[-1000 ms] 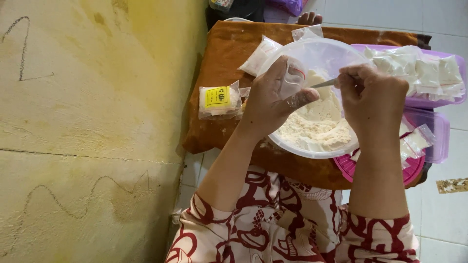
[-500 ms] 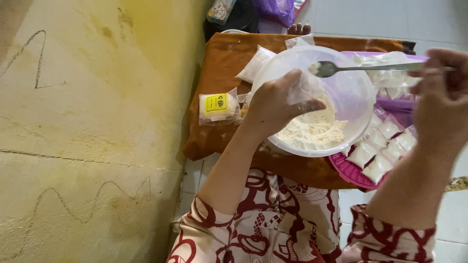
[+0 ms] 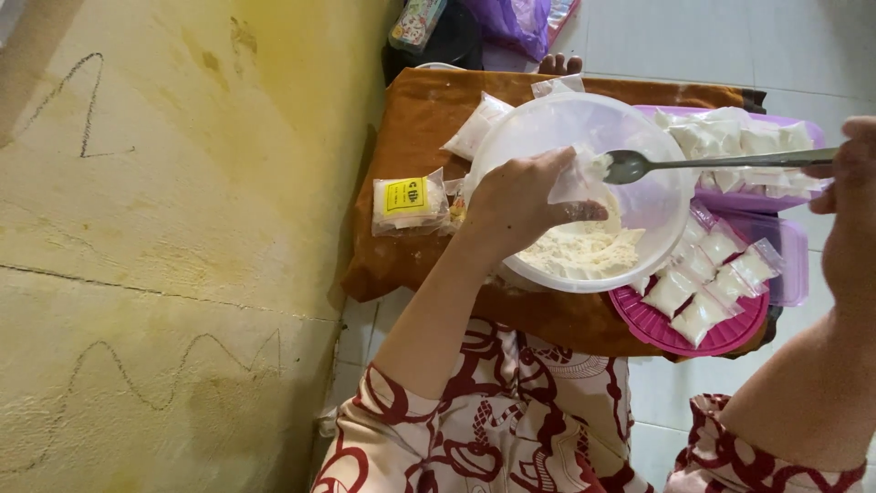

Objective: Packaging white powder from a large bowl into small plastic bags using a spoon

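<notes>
We hold a small clear bag pinched in our left hand, above the white bowl of flour on the brown-covered worktop. Our right hand grips a metal spoon, its tip at the bag's mouth. Filled packets lie on a pink lid beside the bowl.
</notes>
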